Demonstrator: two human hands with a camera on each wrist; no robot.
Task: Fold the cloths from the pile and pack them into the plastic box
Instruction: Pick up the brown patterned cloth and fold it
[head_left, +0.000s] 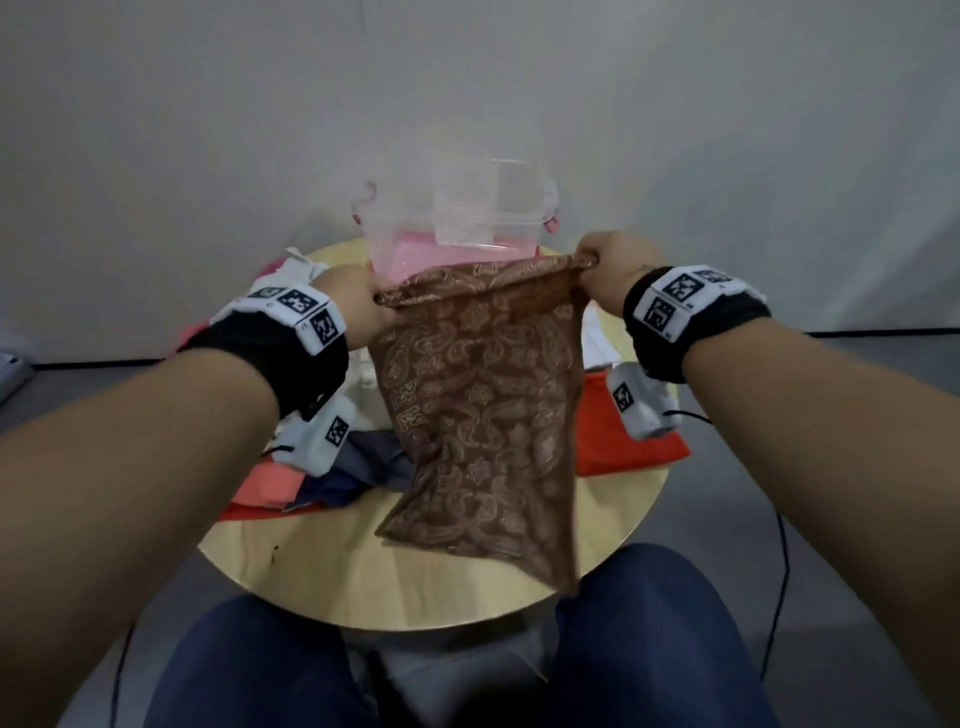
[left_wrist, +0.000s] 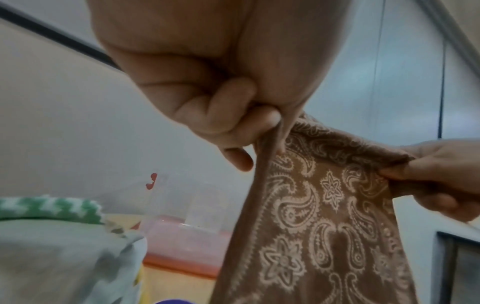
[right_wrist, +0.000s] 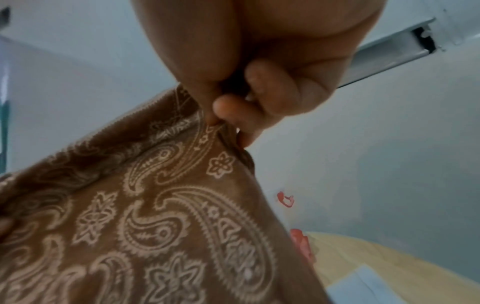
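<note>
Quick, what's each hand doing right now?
Left hand: pinches one top corner of the brown paisley cloth.
Right hand: pinches the other top corner.

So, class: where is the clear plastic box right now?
In the head view the plastic box stands at the far edge of the round table, centred against the wall, just beyond the brown paisley cloth held up before it.

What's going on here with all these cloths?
A seated person is folding cloths to pack into a plastic box. Right now both hands hold up a brown paisley cloth by its top corners: the left hand pinches one, the right hand the other, and it hangs over the round table. More cloths lie in a pile beneath. Something pink already sits in the box.
</note>
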